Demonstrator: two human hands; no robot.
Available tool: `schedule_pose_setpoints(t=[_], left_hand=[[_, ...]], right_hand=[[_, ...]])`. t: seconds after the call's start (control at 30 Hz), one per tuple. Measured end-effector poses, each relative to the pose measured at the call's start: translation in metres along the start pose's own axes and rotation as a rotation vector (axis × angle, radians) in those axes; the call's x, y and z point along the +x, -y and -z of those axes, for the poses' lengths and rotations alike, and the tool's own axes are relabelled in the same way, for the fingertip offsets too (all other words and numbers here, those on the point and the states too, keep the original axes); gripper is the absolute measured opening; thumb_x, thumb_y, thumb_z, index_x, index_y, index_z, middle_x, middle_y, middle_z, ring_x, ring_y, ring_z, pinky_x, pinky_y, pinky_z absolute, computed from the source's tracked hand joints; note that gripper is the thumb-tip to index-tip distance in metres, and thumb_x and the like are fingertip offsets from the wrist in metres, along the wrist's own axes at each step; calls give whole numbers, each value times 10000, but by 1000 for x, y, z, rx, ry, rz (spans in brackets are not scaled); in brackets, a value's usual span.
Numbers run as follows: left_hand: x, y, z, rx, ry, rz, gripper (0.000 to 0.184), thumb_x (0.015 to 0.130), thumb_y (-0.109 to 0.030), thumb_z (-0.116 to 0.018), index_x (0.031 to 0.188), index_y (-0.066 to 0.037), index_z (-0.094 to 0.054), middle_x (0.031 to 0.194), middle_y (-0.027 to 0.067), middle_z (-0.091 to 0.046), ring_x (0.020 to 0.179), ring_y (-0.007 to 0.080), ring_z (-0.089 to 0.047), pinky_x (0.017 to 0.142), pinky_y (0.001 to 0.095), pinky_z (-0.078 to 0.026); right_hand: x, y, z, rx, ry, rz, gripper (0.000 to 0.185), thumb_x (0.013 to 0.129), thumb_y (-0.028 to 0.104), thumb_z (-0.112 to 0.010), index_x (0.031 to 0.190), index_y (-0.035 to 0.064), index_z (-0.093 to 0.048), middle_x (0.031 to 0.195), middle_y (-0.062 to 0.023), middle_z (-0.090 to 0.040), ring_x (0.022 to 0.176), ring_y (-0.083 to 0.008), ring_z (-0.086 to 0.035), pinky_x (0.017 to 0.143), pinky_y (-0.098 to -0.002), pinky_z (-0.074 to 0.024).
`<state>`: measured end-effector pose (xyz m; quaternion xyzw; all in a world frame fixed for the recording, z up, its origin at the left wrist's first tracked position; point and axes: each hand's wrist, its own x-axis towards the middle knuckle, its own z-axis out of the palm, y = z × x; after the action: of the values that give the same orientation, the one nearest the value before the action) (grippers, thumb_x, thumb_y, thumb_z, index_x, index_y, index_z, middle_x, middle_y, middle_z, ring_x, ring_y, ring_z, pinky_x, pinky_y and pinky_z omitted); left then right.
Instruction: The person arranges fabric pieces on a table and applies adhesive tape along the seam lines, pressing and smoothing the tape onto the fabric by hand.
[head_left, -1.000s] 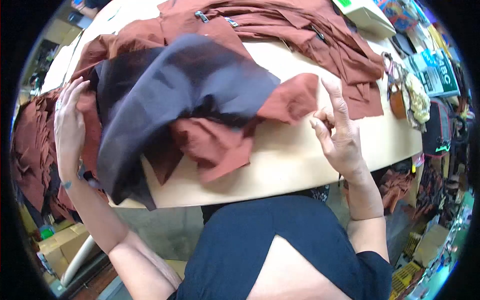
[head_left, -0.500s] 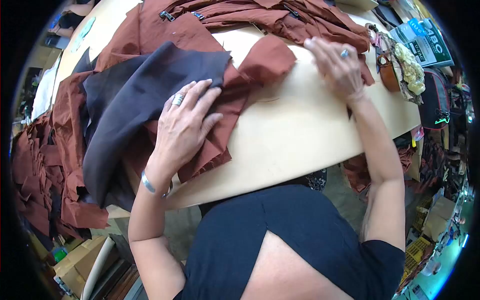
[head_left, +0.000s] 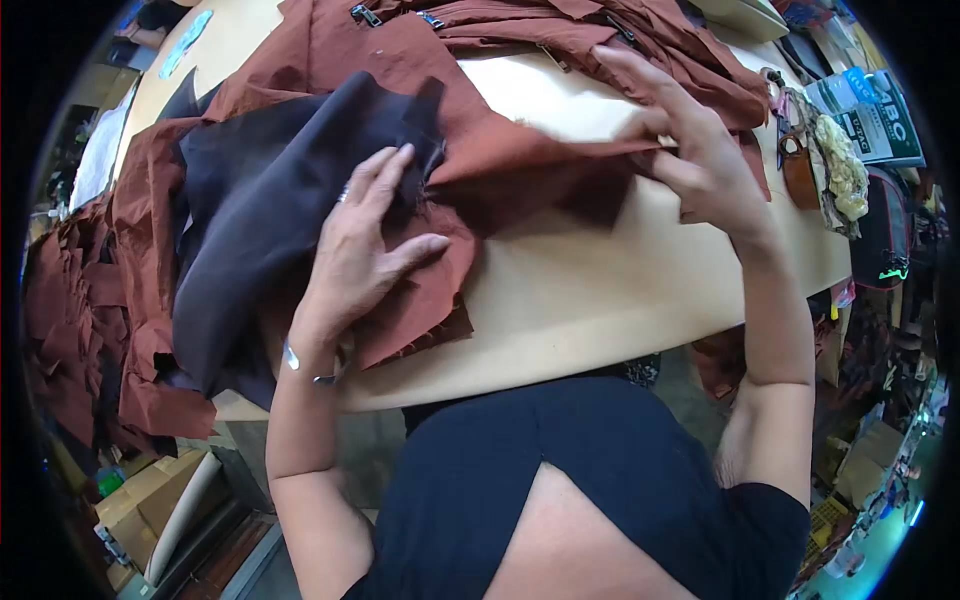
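Observation:
My left hand (head_left: 365, 235) lies with thumb and fingers apart over a dark navy cloth (head_left: 270, 190) and the rust-brown fabric beneath it. My right hand (head_left: 705, 165) pinches the far end of a rust-brown fabric piece (head_left: 530, 165), its index finger stretched out. That piece is drawn out across the table and bunches near my left fingertips. Slight blur softens the right hand, and the exact grip point is partly hidden.
A pale table (head_left: 590, 290) curves in front of me. Rust-brown garments with zippers (head_left: 560, 35) lie along its far side. More rust fabric (head_left: 75, 330) hangs at the left. On the right edge are a brown leather pouch (head_left: 795, 165) and a labelled packet (head_left: 875, 115).
My right hand has taken hold of the rust-brown fabric end, which is now stretched toward the right. The left hand's thumb has spread away from its fingers, and the dark cloth's edge has shifted.

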<state>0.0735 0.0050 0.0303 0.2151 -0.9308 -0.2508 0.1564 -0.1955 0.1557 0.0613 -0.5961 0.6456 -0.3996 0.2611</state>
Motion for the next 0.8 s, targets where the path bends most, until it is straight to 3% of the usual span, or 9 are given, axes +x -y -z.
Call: schedule_pose_setpoints(t=[0.13, 0.2, 0.33, 0.43, 0.47, 0.53, 0.6, 0.73, 0.8], left_hand=[[2, 2, 2, -42, 9, 49, 743, 688, -202, -760, 1326, -33, -420, 1309, 194, -437, 1181, 349, -467, 992, 374, -379], [5, 2, -1, -20, 23, 54, 736, 693, -196, -756, 1327, -33, -419, 1312, 195, -434, 1180, 351, -467, 991, 375, -380], [4, -1, -5, -8, -52, 43, 690, 660, -134, -739, 1294, -54, -480, 1314, 164, -448, 1208, 311, -450, 1018, 358, -348], [-6, -16, 3, 133, -213, -212, 606, 628, -144, -747, 1197, -62, -556, 1227, 139, -509, 1131, 296, -495, 958, 380, -395], [-8, -24, 4, 111, -245, -328, 500, 614, -152, -758, 1082, -83, -596, 1116, 92, -542, 1011, 279, -536, 867, 391, -433], [-20, -41, 0, 177, -44, -309, 468, 631, -152, -728, 1074, -84, -595, 1084, 85, -549, 991, 267, -543, 849, 386, -439], [-26, -40, -20, 346, -28, -275, 390, 675, -115, -660, 1058, -77, -597, 1064, 87, -560, 953, 260, -563, 831, 384, -444], [-22, -13, 5, 29, -163, -196, 298, 669, 108, -509, 923, -5, -618, 867, 122, -611, 810, 258, -610, 767, 295, -475], [-27, -5, 37, -550, -171, 221, 324, 670, 160, -461, 905, 13, -627, 846, 145, -620, 804, 235, -616, 762, 264, -468]], right_hand=[[-21, -9, 5, 309, 128, -213, 639, 732, -70, -466, 1358, 27, -380, 1366, -29, -379, 895, -77, -515, 756, -221, -444], [-24, -16, -1, 302, 101, -314, 660, 716, -68, -475, 1362, 35, -388, 1392, -15, -355, 1023, -36, -440, 788, -175, -405], [-22, -26, -5, 419, 59, -330, 598, 721, -73, -477, 1312, 10, -433, 1390, -47, -343, 704, -18, -460, 709, -191, -437], [-18, -28, -2, 449, 92, -370, 591, 722, -74, -478, 1305, 8, -440, 1390, -46, -342, 711, -14, -467, 705, -186, -440], [-17, -28, -3, 428, 93, -377, 603, 719, -66, -475, 1314, 21, -440, 1392, -36, -347, 822, -15, -459, 731, -175, -430], [-15, -28, -4, 384, 98, -391, 627, 713, -49, -468, 1332, 48, -442, 1398, -17, -358, 1043, -17, -445, 784, -155, -411], [-13, -33, -4, 404, 103, -387, 622, 710, -49, -467, 1324, 46, -452, 1403, -25, -356, 1101, -33, -437, 801, -159, -413], [-13, -31, -3, 404, 195, -345, 662, 696, -57, -477, 1347, 46, -416, 1413, -46, -348, 1208, -93, -405, 859, -191, -407], [-16, -31, -5, 468, 292, -351, 698, 688, -58, -488, 1369, 50, -380, 1420, -56, -341, 1257, -130, -379, 910, -218, -391]])
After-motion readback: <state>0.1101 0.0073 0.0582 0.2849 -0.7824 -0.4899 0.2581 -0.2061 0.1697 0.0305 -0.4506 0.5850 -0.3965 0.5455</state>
